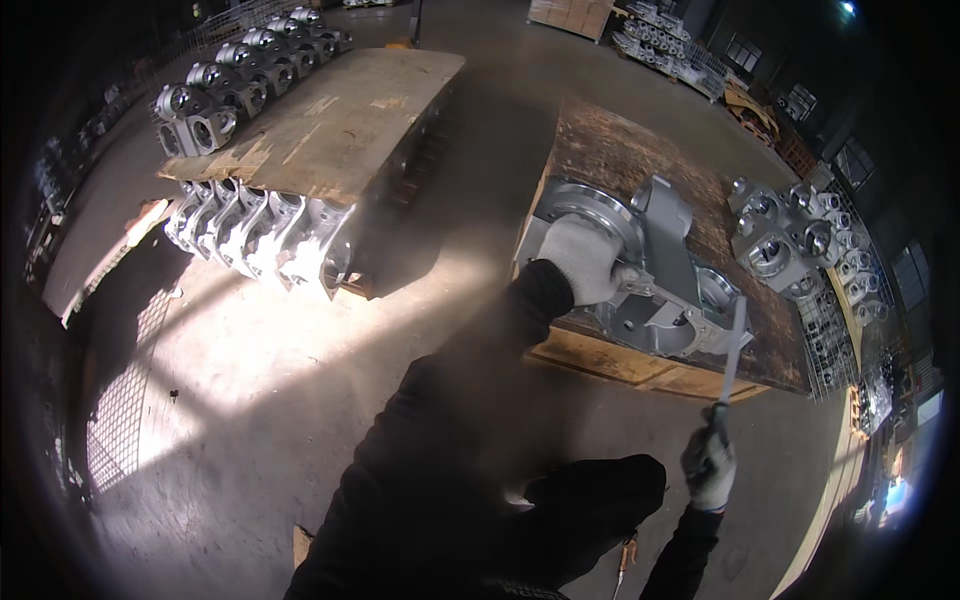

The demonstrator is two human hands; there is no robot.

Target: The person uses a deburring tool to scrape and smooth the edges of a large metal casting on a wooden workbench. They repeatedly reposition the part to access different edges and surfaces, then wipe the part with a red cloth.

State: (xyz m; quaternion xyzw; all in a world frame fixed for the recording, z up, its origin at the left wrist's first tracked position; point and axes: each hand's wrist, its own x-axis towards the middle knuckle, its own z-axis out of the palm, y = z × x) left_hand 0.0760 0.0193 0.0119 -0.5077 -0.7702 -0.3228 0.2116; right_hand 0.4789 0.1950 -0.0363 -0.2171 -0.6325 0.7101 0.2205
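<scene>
A large silver metal casting point(668, 240) with a round machined ring and several openings lies on a worn wooden tabletop. My left hand point(583, 258), in a white knit glove, is closed over the casting beside the ring; some of its fingertips are hidden. In my gloved right hand point(709, 467) is the dark handle of a long flat file point(735, 350). The file's pale blade points up and away from me, its upper part next to the casting's right end. Whether the blade touches the metal I cannot tell.
More castings point(785, 232) are stacked just beyond the table's right side. At left, a wooden board point(330, 125) lies over a row of castings point(265, 235), with others behind it. A tool with an orange handle point(628, 552) is low down by my knee.
</scene>
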